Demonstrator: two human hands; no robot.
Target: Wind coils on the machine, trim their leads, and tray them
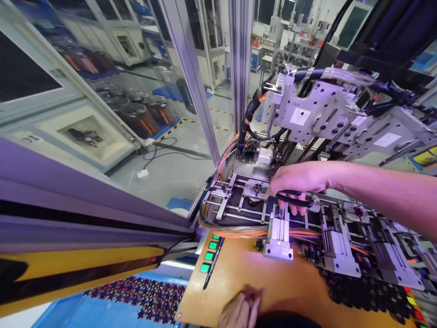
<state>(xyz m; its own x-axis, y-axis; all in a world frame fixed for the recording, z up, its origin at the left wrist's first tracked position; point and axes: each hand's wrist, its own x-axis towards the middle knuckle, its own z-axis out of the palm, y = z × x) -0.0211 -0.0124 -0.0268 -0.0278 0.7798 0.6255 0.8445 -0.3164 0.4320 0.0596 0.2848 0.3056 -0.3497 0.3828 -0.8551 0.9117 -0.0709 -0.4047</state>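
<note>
My right hand reaches in from the right over the metal rail fixture. Its fingers are closed around a slim black two-pronged hand tool, whose exact kind I cannot make out. The fingertips are hidden partly behind it, close above a silver clamp block. Left of the hand, a metal holder with a small round part sits on the rails. My left hand is low over the orange-brown table, fingers curled together; whatever they hold, if anything, is hidden.
A black pen-like stick lies beside green buttons. Several black ring-like parts are heaped at right. A blue tray holds many small round parts. Metal plates hang above the rails; a frame post stands left.
</note>
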